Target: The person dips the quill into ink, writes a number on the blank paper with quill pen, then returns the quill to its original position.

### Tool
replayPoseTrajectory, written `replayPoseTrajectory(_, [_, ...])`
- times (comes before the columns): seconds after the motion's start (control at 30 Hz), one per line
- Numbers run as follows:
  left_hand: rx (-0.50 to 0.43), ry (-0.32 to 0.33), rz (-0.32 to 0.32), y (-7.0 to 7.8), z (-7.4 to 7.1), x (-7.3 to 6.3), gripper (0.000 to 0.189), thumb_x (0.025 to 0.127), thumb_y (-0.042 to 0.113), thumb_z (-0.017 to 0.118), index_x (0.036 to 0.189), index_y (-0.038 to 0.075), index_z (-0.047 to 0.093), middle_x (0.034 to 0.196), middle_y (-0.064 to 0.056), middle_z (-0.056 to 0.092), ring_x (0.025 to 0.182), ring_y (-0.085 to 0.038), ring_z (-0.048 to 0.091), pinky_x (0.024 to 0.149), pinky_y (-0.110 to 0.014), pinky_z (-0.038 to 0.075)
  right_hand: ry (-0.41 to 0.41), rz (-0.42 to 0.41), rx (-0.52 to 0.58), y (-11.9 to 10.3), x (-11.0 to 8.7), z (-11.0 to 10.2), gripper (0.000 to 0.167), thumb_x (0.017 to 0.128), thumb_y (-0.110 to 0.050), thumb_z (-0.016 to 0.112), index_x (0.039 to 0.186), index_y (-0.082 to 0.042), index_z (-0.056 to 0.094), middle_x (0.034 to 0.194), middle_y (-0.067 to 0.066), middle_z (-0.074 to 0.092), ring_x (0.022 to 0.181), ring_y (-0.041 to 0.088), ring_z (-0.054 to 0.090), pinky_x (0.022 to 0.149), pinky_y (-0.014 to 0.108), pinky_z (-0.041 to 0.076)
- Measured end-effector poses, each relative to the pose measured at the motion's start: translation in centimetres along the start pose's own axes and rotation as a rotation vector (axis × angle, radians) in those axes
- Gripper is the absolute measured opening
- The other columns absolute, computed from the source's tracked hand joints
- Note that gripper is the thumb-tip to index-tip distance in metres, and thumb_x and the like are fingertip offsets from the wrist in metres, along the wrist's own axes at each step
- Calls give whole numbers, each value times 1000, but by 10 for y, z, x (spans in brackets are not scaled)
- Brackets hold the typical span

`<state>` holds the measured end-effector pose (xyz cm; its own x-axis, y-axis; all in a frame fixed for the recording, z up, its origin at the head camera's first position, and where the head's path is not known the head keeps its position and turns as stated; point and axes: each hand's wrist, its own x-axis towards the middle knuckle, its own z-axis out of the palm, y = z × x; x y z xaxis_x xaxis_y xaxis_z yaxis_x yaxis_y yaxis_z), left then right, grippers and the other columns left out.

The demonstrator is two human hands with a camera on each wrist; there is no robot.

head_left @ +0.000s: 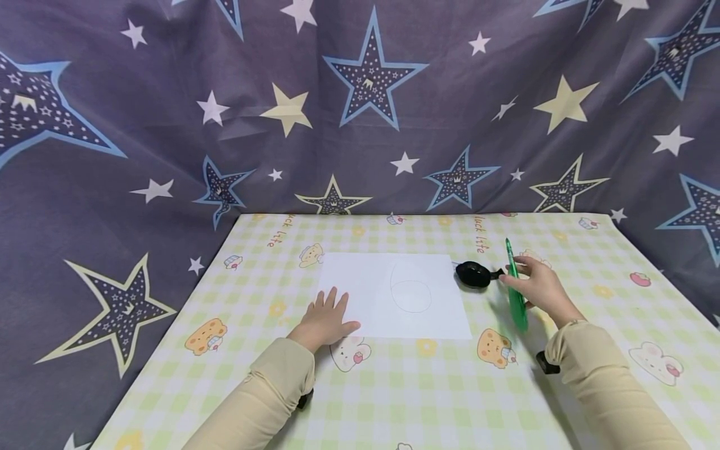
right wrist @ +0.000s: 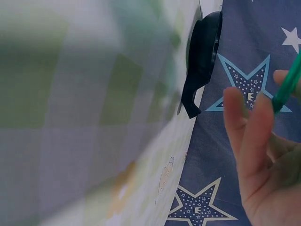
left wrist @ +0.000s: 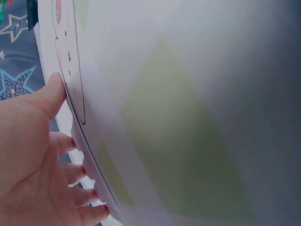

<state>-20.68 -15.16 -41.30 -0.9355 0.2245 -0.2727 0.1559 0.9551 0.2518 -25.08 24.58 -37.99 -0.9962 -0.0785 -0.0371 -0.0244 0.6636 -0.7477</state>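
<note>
A white sheet of paper (head_left: 371, 312) lies on the table, with a faint thin outline shaped like a 6 on its right half. My left hand (head_left: 326, 320) rests on the paper's lower left corner, fingers spread; in the left wrist view its thumb and fingertips touch the surface. My right hand (head_left: 537, 287) is raised beyond the paper's right side and pinches a green pen (head_left: 514, 281), thin at the top and broad at the lower end. Close to those fingers, by the paper's right edge, sits a black rounded object (head_left: 474, 275) with a short handle.
A green checked cloth (head_left: 253, 387) with cartoon prints covers the table. Behind it hangs a dark curtain (head_left: 349, 150) patterned with stars. Small black pieces show under both forearms near the cuffs.
</note>
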Motion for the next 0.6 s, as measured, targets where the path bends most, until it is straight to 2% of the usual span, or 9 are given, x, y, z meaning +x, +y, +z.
replayPoseTrajectory(0.17, [-7,15,5,-1,1,0,68,94,44,46,144,2,26,148,-24,13,134,-45,7,106,-54,12,-8,11,-37,2,1,2,63,91,-23,57,138,10,29,130,37,36,88,37,62,62,37,53])
replayPoseTrajectory(0.3, [-15,25,9,0,0,-1,68,94,43,46,144,1,27,148,-25,14,133,-45,8,106,-55,13,-31,20,-10,3,1,4,57,91,-12,54,136,12,30,126,37,39,71,29,65,56,34,54])
replayPoseTrajectory(0.4, [-16,24,8,1,0,-2,68,94,43,46,144,1,27,148,-25,13,133,-45,8,106,-55,12,-30,22,-34,3,0,6,54,90,-11,54,134,12,33,105,32,52,63,25,63,53,34,53])
replayPoseTrajectory(0.5, [-12,24,9,0,0,-1,68,94,43,46,144,1,27,148,-25,13,133,-46,8,106,-55,13,-27,41,-76,2,0,7,54,89,-13,54,134,10,36,81,18,55,57,22,60,51,34,50])
replayPoseTrajectory(0.6, [-6,24,11,-1,1,0,68,94,43,46,144,1,27,148,-25,13,133,-46,9,106,-55,13,-19,52,-116,3,1,8,54,88,-14,55,133,9,38,70,11,55,52,20,57,50,34,47])
